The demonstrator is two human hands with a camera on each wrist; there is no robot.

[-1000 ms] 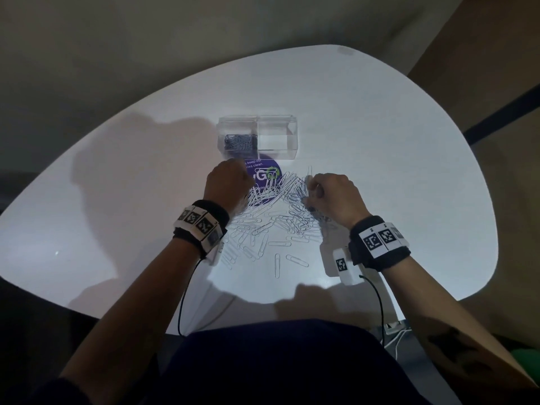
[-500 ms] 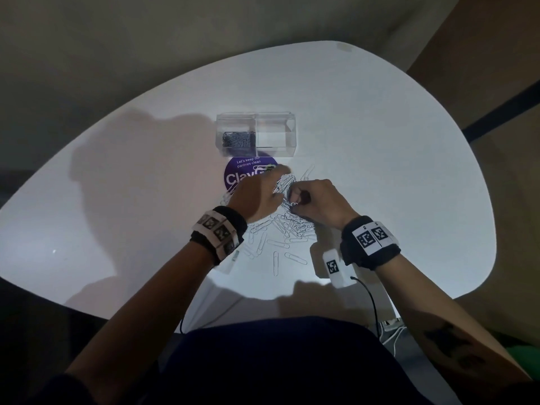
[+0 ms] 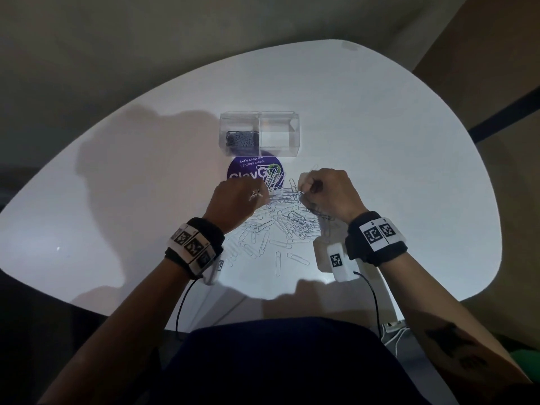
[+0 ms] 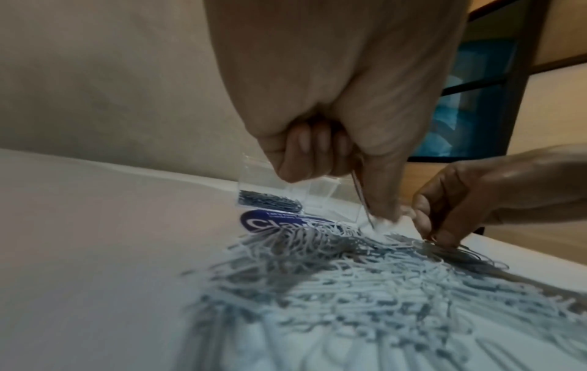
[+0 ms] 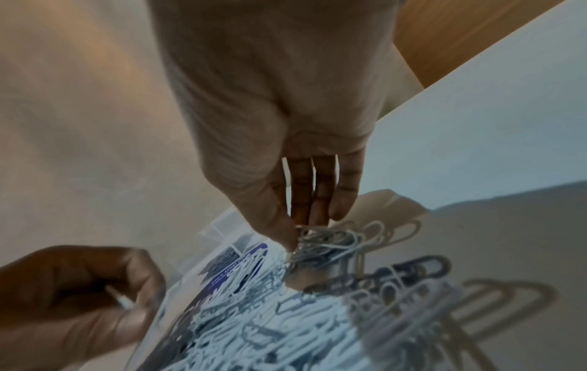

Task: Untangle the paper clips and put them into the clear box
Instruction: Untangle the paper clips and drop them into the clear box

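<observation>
Our hands have drawn apart: left hand (image 3: 236, 200) pinches one freed silver wire paper clip (image 4: 360, 198), right hand (image 3: 328, 192) pinches the tangled clump of clips (image 5: 330, 241), the clear plastic box (image 3: 260, 133) just beyond.

Silver paper clips (image 3: 280, 220), purple round sticker (image 3: 248, 172), white table (image 3: 380, 141).

Office pantry, likely: white table (image 3: 380, 141) with "pantries clean" sticker (image 3: 248, 171)
</observation>
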